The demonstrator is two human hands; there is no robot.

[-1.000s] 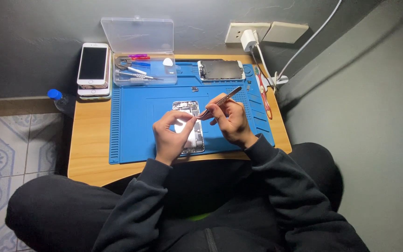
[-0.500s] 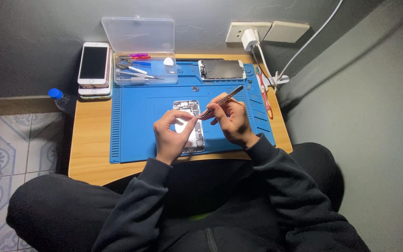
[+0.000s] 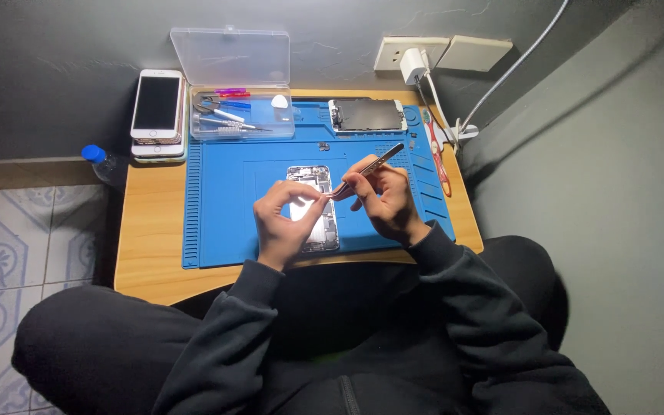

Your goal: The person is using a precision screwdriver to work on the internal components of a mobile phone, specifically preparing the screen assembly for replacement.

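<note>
An opened phone body (image 3: pixel 313 178) with its inner parts showing lies on a blue work mat (image 3: pixel 224 207). My left hand (image 3: pixel 284 221) rests on the phone's lower half, thumb and forefinger pinched close over it. My right hand (image 3: pixel 384 198) holds metal tweezers (image 3: pixel 370 165), their tip pointing left to just above the phone, next to my left fingertips. Whether the tweezers hold anything is too small to tell. A detached phone screen (image 3: pixel 366 114) lies at the mat's far edge.
A clear plastic box (image 3: pixel 241 115) with small tools and an open lid stands at the back. Stacked phones (image 3: pixel 157 107) lie at the back left of the wooden table (image 3: pixel 147 230). Red-handled tools (image 3: pixel 439 154) lie at the mat's right edge. A charger (image 3: pixel 412 65) sits in the wall socket.
Both hands stay over the phone with only slight shifts of the fingers and tweezers.
</note>
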